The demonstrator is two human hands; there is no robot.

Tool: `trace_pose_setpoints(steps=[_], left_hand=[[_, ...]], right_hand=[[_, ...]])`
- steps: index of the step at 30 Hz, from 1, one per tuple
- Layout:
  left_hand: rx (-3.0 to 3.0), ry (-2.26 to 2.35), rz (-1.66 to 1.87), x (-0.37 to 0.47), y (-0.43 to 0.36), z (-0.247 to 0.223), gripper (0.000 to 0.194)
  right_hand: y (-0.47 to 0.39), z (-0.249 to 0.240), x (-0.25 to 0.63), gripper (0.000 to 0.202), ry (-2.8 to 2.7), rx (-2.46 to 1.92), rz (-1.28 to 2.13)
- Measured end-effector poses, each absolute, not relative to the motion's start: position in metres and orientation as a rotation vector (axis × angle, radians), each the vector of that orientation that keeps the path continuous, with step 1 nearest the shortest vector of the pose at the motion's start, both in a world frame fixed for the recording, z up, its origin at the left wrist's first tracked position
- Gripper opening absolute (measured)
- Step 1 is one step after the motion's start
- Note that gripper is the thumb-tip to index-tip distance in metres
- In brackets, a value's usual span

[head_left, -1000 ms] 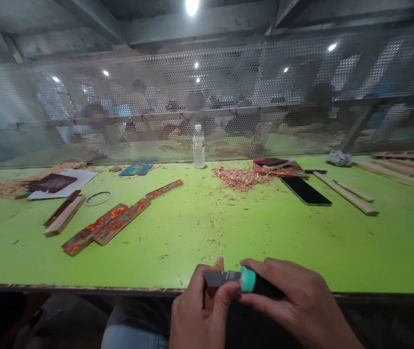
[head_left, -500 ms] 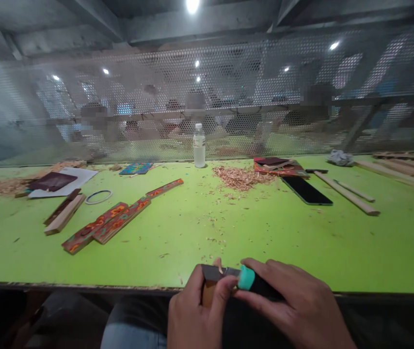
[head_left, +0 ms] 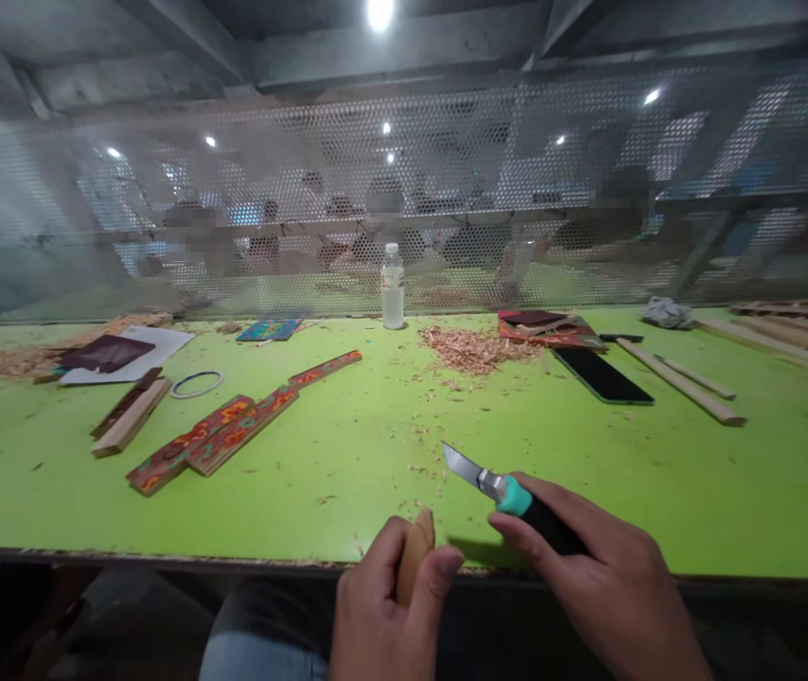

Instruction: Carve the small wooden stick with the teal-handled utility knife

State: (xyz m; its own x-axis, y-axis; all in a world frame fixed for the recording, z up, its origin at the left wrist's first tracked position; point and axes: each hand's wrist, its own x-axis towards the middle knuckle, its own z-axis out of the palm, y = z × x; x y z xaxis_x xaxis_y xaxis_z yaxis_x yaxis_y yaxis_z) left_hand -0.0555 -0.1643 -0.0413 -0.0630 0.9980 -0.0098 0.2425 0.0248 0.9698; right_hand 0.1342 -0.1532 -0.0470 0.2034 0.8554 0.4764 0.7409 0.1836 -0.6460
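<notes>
My left hand [head_left: 394, 605] is closed around a small piece of wood [head_left: 415, 556] at the table's front edge; its tapered tip points up and away from me. In my right hand [head_left: 581, 567] is a utility knife [head_left: 542, 520] with a black handle and a teal collar. The knife's bare blade [head_left: 462, 463] points up and left, apart from the wood and above the table. My fingers hide the lower part of the wood and the rear of the handle.
Wood shavings [head_left: 471, 350] lie in a heap near a water bottle [head_left: 393, 288]. Painted wooden strips [head_left: 234, 430], wood blocks [head_left: 132, 416] and a ring [head_left: 197, 383] are on the left. A phone [head_left: 603, 375] and a hammer [head_left: 684, 383] lie right. Perforated mesh [head_left: 347, 255] stands behind.
The knife has come off the wood, moving up and to the right with my right hand. The left hand still holds the wood, and its tip now shows.
</notes>
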Motion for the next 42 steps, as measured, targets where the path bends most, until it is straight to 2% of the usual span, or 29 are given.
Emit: trace_pose_setpoints(steps=[5, 8, 13, 17, 27, 32, 35, 38, 42], left_hand=[[0.748, 0.678, 0.911, -0.055, -0.166, -0.046, 0.057], [0.56, 0.306, 0.797, -0.057, -0.164, -0.047, 0.058], [0.483, 0.074, 0.682, -0.06, -0.157, -0.045, 0.056], [0.538, 0.034, 0.637, -0.06, -0.155, -0.043, 0.06], [0.552, 0.04, 0.682, -0.053, -0.147, -0.044, 0.067], [0.517, 0.258, 0.797, -0.047, -0.151, -0.048, 0.048], [0.631, 0.513, 0.898, -0.043, -0.158, -0.048, 0.046], [0.722, 0.661, 0.941, -0.037, -0.159, -0.045, 0.056], [0.821, 0.813, 0.919, -0.032, -0.147, -0.031, 0.075]], right_hand=[[-0.152, -0.033, 0.142, 0.05, -1.426, -1.565, 0.378], [-0.15, -0.027, 0.149, 0.053, -1.296, -1.505, 0.514], [-0.144, -0.029, 0.166, 0.063, -1.011, -1.31, 0.846], [-0.135, -0.031, 0.176, 0.064, -0.751, -1.041, 1.073], [-0.134, -0.029, 0.171, 0.066, -0.796, -1.063, 1.042], [-0.135, -0.029, 0.169, 0.067, -0.828, -1.1, 1.014], [-0.14, -0.031, 0.166, 0.064, -0.912, -1.155, 0.973], [-0.142, -0.032, 0.164, 0.059, -1.133, -1.239, 0.891], [-0.13, -0.022, 0.167, 0.05, -1.733, -1.327, 0.644]])
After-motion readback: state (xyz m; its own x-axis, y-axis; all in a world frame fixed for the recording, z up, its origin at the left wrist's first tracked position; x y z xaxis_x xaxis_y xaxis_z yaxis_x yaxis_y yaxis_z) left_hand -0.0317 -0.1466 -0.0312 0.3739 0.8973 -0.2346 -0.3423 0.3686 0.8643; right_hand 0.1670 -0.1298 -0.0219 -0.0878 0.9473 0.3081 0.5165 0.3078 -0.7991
